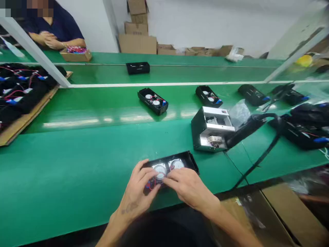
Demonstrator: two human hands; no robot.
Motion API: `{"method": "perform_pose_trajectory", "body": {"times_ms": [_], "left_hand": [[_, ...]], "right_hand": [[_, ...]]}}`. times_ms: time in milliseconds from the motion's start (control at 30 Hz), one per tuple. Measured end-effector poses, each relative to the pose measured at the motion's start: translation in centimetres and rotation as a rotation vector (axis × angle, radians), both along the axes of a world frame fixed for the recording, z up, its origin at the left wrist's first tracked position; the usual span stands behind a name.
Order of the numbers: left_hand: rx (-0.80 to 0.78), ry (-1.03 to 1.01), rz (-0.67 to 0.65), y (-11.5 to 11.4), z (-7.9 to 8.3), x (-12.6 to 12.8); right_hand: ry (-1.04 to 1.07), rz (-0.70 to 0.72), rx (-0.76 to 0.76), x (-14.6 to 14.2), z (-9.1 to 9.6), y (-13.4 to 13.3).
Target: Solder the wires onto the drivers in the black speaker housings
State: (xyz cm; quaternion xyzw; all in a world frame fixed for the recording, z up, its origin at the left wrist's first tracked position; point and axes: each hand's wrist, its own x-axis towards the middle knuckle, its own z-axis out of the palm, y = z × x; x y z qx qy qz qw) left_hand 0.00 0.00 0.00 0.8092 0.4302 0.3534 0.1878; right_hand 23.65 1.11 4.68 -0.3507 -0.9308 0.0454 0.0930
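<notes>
A black speaker housing lies open side up on the green bench in front of me. Two round silver speakers sit in it, with thin red wires running at its left end. My left hand is curled around that left end, its fingers over the far edge and its thumb at the near side. My right hand comes in from the right, fingers bent together, tips by the wires and the left speaker. Whatever is between those fingertips is hidden.
A metal-faced machine with a thick black hose stands right of the housing. Similar housings lie on the far belt. Several more fill a board at left and pile up at right. A person sits opposite, hands clasped.
</notes>
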Motion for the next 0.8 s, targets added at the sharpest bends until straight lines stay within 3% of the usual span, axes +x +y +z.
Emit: {"method": "perform_pose_trajectory", "body": {"times_ms": [133, 267, 467, 800], "left_hand": [[0.031, -0.007, 0.020, 0.0, 0.1, 0.3], [0.038, 0.114, -0.026, -0.2, 0.0, 0.2], [0.087, 0.234, 0.001, -0.2, -0.5, 0.9], [0.091, 0.187, 0.023, -0.2, -0.7, 1.2]], "right_hand": [[-0.076, -0.004, -0.046, -0.3, 0.4, 0.0], [-0.158, 0.009, -0.089, -0.7, 1.3, -0.4], [-0.239, 0.005, -0.043, -1.8, 2.4, -1.0], [-0.256, 0.051, -0.007, -1.7, 1.8, -0.8]]}}
